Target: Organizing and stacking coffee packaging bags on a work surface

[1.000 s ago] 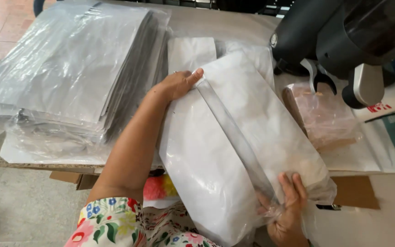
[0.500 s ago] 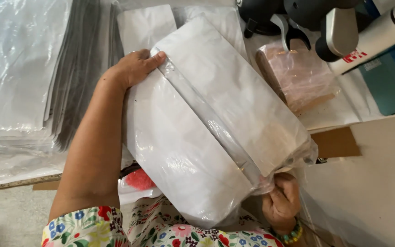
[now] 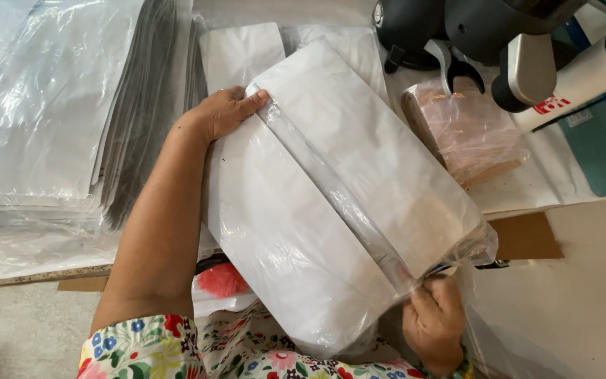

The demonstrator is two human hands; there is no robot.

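White packet [image 3: 331,203] between both hands [image 3: 226,111]

Glossy clear plastic film wraps the white package [image 3: 331,210]; the tabletop edge [image 3: 36,275] looks rough wood.

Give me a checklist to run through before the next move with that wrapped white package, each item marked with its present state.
1. Left hand on the far end of the white package: ok, fingers lie across its top corner.
2. Right hand at the near end: ok, it pinches the clear plastic film there.
3. Middle seam strip lies straight along the package: ok.
4. Near end of the film closed: cannot tell, the film bunches loosely.
5. Stack of plastic bags apart from the package: ok, it lies to the left.
6. Small wrapped bundle by the machine out of the way: ok, apart on the right.
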